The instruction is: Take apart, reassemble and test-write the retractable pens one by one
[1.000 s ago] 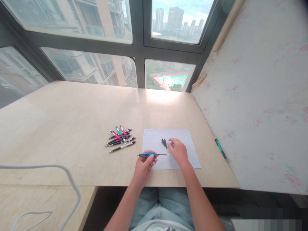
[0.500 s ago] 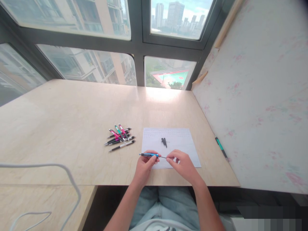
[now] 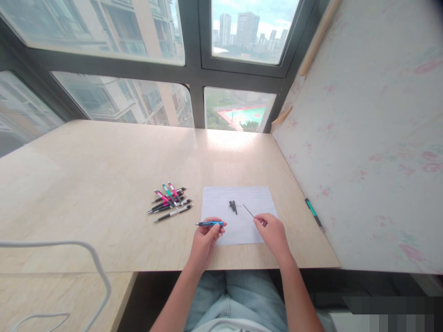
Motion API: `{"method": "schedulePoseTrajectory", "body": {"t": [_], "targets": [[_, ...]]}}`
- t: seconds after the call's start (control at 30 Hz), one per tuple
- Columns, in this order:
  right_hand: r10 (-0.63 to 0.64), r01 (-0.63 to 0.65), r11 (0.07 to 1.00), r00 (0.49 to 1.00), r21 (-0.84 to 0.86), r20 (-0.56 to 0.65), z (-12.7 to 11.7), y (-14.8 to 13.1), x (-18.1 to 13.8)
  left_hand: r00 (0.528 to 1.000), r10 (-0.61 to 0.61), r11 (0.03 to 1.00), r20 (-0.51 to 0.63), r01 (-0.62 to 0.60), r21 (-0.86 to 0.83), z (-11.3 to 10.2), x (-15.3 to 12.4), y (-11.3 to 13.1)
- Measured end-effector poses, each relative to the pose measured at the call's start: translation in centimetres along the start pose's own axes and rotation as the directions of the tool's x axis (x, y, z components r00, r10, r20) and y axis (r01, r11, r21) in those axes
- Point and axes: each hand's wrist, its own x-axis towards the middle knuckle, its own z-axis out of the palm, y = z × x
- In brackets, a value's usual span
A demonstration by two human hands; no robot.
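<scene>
Landmark: the sheet of paper (image 3: 242,233).

1. Left of the sheet: a pile of pens (image 3: 169,200), crossed over one another.
2. At the sheet's left edge: the left hand (image 3: 205,240) holds a blue pen body (image 3: 209,224) roughly level, its fingers closed around it with the thumb on top. The body should prove light, stiff and fairly smooth; grip it at mid-barrel.
3. On the middle of the sheet: small black parts (image 3: 233,207), probably light and easily rolled.
4. Over the sheet's right half: the right hand (image 3: 272,230) pinches the near end of a thin dark rod (image 3: 248,211) between thumb and fingers. The rod slants toward the black parts, apart from the pen body. Expect it to be very light and liable to bend; hold it by the end and apply little force.
5. Right of the sheet: a green-and-black pen (image 3: 313,213) lies along the wall.

Surface: pale, faintly mottled table (image 3: 104,175) under the sheet. A cable (image 3: 98,263) loops at the sheet's far left.

Room: dark-framed window (image 3: 194,74) beyond the sheet; floral-papered wall (image 3: 363,138) to its right.
</scene>
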Motion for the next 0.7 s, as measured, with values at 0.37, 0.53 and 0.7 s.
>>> {"method": "schedulePoseTrajectory", "body": {"t": [0.37,0.53,0.7], "targets": [[0.0,-0.009,0.988,0.998,-0.152,-0.06,3.1,-1.5,1.7,1.0,0.004,1.0,-0.009,-0.004,0.009,0.1,-0.1,0.0],[-0.01,0.002,0.982,0.999,-0.191,-0.044,3.1,-1.6,1.5,1.0,0.001,1.0,-0.001,-0.001,0.025,0.1,-0.1,0.0],[-0.013,0.008,0.979,1.0,-0.203,-0.022,3.2,-2.1,1.3,1.0,-0.006,1.0,0.0,0.006,0.031,0.0,0.0,0.0]]}}
